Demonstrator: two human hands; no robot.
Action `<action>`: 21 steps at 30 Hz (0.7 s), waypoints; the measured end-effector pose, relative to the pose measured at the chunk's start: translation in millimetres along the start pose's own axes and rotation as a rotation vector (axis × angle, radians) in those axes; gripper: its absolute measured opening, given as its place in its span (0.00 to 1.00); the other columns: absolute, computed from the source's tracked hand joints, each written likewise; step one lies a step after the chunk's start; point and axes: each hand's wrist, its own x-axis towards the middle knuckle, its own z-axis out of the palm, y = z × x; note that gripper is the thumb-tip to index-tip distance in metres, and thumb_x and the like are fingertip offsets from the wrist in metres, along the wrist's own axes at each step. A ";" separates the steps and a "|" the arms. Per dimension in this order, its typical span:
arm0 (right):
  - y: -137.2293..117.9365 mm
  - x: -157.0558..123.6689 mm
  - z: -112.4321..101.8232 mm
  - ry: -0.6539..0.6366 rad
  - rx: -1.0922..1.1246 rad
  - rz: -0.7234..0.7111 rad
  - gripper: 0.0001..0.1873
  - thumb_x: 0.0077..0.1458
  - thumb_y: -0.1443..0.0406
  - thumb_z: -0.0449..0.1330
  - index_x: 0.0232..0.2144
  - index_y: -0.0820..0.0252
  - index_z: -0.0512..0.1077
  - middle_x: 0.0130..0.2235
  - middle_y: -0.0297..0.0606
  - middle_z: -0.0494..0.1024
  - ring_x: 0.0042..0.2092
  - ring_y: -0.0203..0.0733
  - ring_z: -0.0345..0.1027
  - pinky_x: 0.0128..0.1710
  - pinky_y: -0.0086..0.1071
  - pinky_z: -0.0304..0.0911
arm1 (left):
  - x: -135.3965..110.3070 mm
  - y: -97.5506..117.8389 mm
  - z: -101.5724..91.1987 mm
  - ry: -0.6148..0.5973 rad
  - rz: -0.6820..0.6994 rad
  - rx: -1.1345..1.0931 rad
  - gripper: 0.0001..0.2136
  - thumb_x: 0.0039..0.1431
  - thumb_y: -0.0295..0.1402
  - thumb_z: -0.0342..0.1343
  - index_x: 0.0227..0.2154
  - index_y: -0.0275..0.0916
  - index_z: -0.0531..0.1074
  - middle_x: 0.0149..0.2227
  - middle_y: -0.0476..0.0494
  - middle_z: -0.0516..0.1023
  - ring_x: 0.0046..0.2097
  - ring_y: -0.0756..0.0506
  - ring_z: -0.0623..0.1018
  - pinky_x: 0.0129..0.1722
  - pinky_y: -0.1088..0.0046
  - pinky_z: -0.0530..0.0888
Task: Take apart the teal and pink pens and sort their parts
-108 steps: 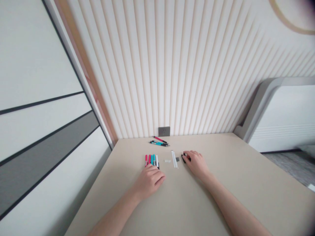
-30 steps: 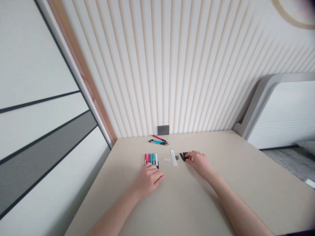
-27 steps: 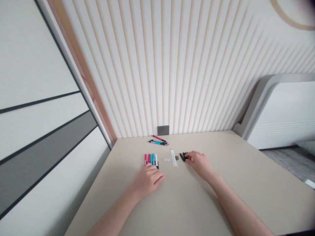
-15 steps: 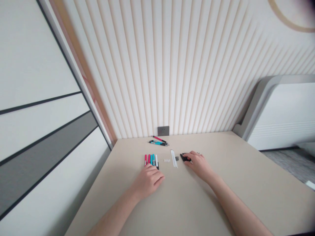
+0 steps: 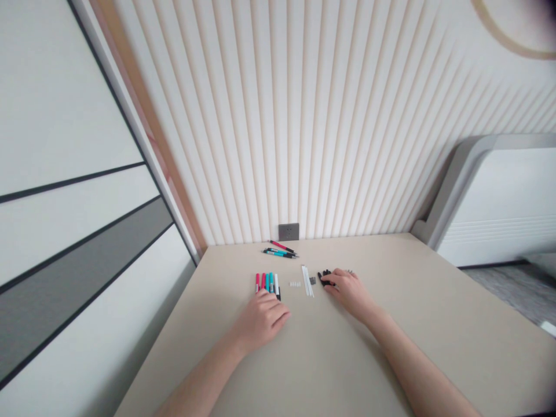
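Observation:
My left hand [image 5: 266, 317] lies on the table with its fingers loosely curled; nothing shows in them. Its knuckles cover the near ends of a row of pen barrels [image 5: 266, 282] in pink, blue and white, with a black piece at the right end. My right hand [image 5: 348, 291] has its fingertips closed on a small black pen part [image 5: 322, 279] among similar black parts [image 5: 328, 274], partly hidden under the fingers. Between the hands lie thin white refills [image 5: 307, 281], a row of tiny white pieces [image 5: 295, 284] and small grey pieces [image 5: 313, 280], perhaps springs.
Several pens [image 5: 280, 252], blue and black with one pink, lie at the back of the table [image 5: 330, 359]. Behind them is a ribbed wall [image 5: 295, 116] with a dark socket [image 5: 289, 231]. A white panelled cabinet [image 5: 65, 243] stands left, a grey-white headboard [image 5: 504, 191] right.
My right hand's fingers have shifted slightly among the black parts, and the piece at their tips has turned a little. My left hand stays put.

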 end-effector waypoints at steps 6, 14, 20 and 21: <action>0.1 -0.6 0.0 0.034 0.001 -0.007 0.15 0.60 0.63 0.55 0.49 0.49 0.74 0.48 0.39 0.73 0.49 0.43 0.67 0.49 0.36 0.55 | 0.3 0.2 -0.4 0.001 -0.001 0.000 0.10 0.66 0.30 0.50 0.30 0.38 0.72 0.26 0.48 0.75 0.31 0.48 0.72 0.38 0.68 0.65; 0.6 0.1 2.0 0.048 -0.040 -0.034 0.15 0.62 0.62 0.54 0.48 0.49 0.75 0.49 0.39 0.74 0.50 0.45 0.66 0.49 0.37 0.55 | -0.8 -0.7 1.6 -0.004 -0.001 -0.008 0.09 0.66 0.30 0.50 0.30 0.38 0.72 0.27 0.49 0.75 0.32 0.48 0.72 0.39 0.67 0.65; 3.3 0.3 5.2 0.085 -0.062 -0.070 0.15 0.62 0.63 0.53 0.49 0.50 0.74 0.48 0.40 0.74 0.49 0.45 0.66 0.46 0.37 0.55 | -0.7 -1.4 2.0 -0.009 -0.001 -0.005 0.09 0.66 0.30 0.50 0.30 0.38 0.72 0.27 0.49 0.75 0.32 0.48 0.72 0.39 0.68 0.65; 3.6 0.2 5.6 0.088 -0.066 -0.072 0.15 0.62 0.63 0.53 0.49 0.50 0.74 0.48 0.41 0.74 0.49 0.45 0.66 0.46 0.37 0.55 | -0.7 -1.4 1.9 -0.011 -0.001 -0.004 0.09 0.66 0.30 0.50 0.30 0.38 0.72 0.27 0.49 0.75 0.32 0.48 0.72 0.39 0.68 0.65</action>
